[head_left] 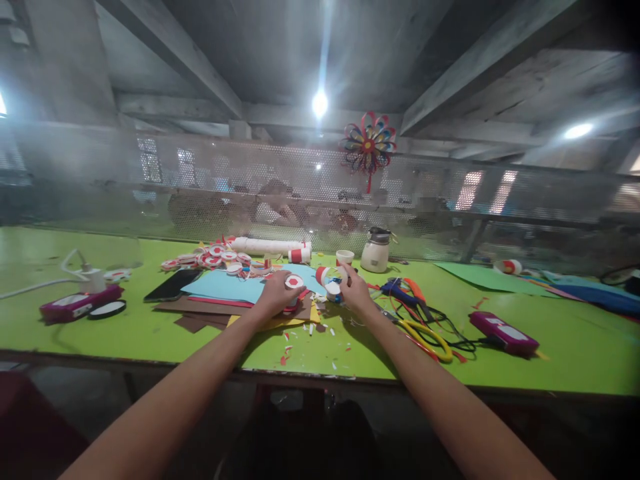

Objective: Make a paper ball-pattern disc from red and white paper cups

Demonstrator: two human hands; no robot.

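While finished red-and-white paper discs (213,257) are piling up on the worktop (150,333), the left hand (277,293) is closing around another disc (295,282) and the right hand (354,288) is pinching a paper ring (339,275).

Your surface (150,337): green, long, mesh screen along far edge. Coloured paper sheets (225,293) stacked at centre, paper scraps (310,337) scattered before them. Red-and-white paper discs (215,257) heaped behind, white roll (265,246) beside them. Black phone (173,285) to your left, pink case (80,303) farther left. Yellow-handled scissors (425,335), tangled cables (445,327), second pink case (503,332) to your right. White bottle (376,252) near mesh.
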